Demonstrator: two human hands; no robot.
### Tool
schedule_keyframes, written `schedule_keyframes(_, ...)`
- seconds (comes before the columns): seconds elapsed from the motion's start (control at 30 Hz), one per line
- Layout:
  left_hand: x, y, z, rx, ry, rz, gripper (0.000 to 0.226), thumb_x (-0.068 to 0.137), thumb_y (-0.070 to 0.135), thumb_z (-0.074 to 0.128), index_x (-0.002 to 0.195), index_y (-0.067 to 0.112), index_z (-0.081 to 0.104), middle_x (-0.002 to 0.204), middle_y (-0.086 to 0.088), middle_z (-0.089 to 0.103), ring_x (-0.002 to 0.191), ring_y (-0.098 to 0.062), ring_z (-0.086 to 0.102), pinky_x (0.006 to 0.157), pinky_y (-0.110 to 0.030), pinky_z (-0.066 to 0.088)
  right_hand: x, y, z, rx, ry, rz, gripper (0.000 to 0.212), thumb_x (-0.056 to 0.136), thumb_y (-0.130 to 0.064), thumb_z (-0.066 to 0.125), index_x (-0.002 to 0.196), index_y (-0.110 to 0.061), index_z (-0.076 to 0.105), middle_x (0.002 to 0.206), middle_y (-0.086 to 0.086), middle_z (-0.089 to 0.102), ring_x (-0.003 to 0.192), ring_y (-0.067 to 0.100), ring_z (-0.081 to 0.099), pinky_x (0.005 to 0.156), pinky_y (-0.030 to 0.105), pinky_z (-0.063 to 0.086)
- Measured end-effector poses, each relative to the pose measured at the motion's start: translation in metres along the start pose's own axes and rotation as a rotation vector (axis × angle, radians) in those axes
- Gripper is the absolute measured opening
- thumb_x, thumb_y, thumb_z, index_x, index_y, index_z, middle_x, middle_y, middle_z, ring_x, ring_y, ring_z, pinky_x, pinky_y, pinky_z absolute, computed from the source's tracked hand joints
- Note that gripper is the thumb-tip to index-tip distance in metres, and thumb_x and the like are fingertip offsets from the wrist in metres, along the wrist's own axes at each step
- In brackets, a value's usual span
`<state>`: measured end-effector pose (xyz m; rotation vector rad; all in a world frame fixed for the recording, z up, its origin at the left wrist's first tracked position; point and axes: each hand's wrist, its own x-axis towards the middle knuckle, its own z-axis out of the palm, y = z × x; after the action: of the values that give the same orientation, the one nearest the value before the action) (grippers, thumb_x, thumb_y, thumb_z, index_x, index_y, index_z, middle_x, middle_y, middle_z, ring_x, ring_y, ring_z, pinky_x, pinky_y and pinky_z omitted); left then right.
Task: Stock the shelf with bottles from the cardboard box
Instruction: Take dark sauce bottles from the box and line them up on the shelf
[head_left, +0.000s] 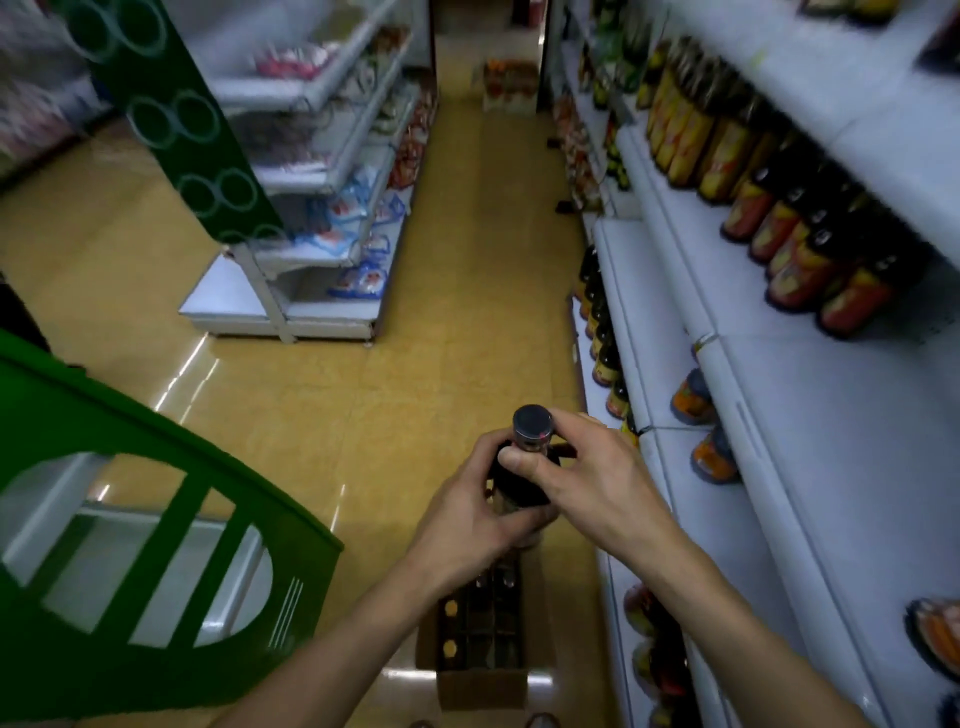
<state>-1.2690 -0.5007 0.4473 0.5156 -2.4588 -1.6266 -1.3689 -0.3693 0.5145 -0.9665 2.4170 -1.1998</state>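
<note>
I hold one dark bottle (519, 483) with a grey cap upright in front of me, above the aisle floor. My left hand (467, 519) grips its body from the left and below. My right hand (587, 478) pinches its neck just under the cap, thumb in front. Below my forearms a cardboard box (480, 688) stands open on the floor, with several bottles in a divider grid. The white shelf (831, 493) runs along the right, with rows of dark bottles (810, 260) with red and yellow labels on an upper level.
More bottles (605, 358) line the lower shelf edge, and orange-lidded jars (693, 397) sit under the middle level. A green rack (156, 545) stands close at my left. A white shelving unit (322, 208) with packaged goods stands across the yellow floor.
</note>
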Motion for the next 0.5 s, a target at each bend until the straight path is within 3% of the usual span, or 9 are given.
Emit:
schedule_keyframes(0.2, -0.001, 0.071, -0.034, 0.027, -0.016, 0.162, 0.076, 0.071, 0.064, 0.083, 0.135, 0.066, 0.041, 0.124, 0.038, 0.062, 0.113, 0.018, 0.056, 0.086, -0.019, 0.05, -0.014, -0.067, -0.055, 0.045, 0.111, -0.06, 0.034, 0.08, -0.069, 0.063, 0.098, -0.041, 0.067, 0.097, -0.015, 0.072, 0.098, 0.001, 0.067, 0.085, 0.036, 0.057)
schedule_keyframes(0.33, -0.003, 0.112, -0.047, 0.03, -0.069, 0.266, 0.075, 0.069, 0.072, 0.081, 0.133, 0.063, 0.044, 0.122, 0.036, 0.064, 0.113, 0.017, 0.056, 0.086, -0.022, 0.049, -0.027, -0.1, -0.089, 0.05, 0.192, -0.091, 0.037, 0.082, -0.068, 0.064, 0.1, -0.036, 0.069, 0.096, -0.019, 0.074, 0.094, -0.001, 0.07, 0.077, 0.028, 0.057)
schedule_keyframes(0.5, 0.001, 0.168, -0.054, -0.001, -0.178, 0.386, 0.068, 0.069, 0.069, 0.081, 0.129, 0.062, 0.05, 0.12, 0.035, 0.063, 0.106, 0.015, 0.058, 0.083, -0.022, 0.046, -0.042, -0.13, -0.126, -0.008, 0.352, -0.08, 0.042, 0.078, -0.071, 0.061, 0.096, -0.035, 0.07, 0.093, -0.018, 0.074, 0.091, 0.002, 0.07, 0.078, 0.037, 0.059)
